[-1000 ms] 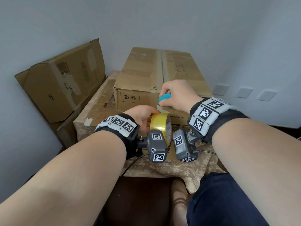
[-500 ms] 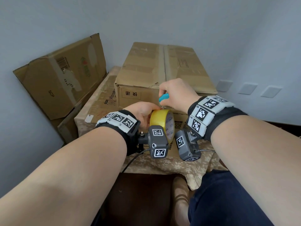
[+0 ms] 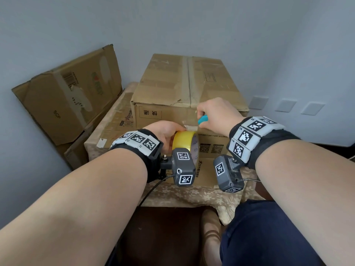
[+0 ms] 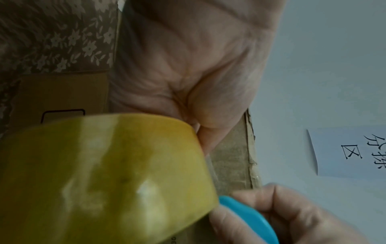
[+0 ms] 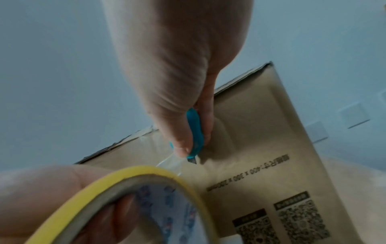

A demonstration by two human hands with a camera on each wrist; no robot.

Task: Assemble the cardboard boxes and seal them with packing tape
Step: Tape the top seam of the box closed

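A closed cardboard box [image 3: 184, 89] stands on the table, with clear tape along its top seam. My left hand [image 3: 165, 133] grips a yellow tape roll [image 3: 185, 140] in front of the box's near face; the tape roll [image 4: 104, 178] fills the left wrist view. A short strip of clear tape [image 5: 169, 162] runs from the roll to the box. My right hand [image 3: 217, 116] holds a small blue cutter [image 3: 202, 119]. The blue cutter [image 5: 194, 133] points its blade down at the strip, against the box face [image 5: 261, 148].
A folded cardboard box [image 3: 69, 100] leans on the left wall. Flattened cardboard [image 3: 117, 123] lies under the closed box on a floral tablecloth [image 3: 184, 194]. Wall sockets [image 3: 286, 106] sit low at the right. My knee [image 3: 269, 227] is near the table's front edge.
The view has shifted down a little. My right hand with the cutter has moved slightly right and away from the roll, and a strip of tape now shows between roll and box.
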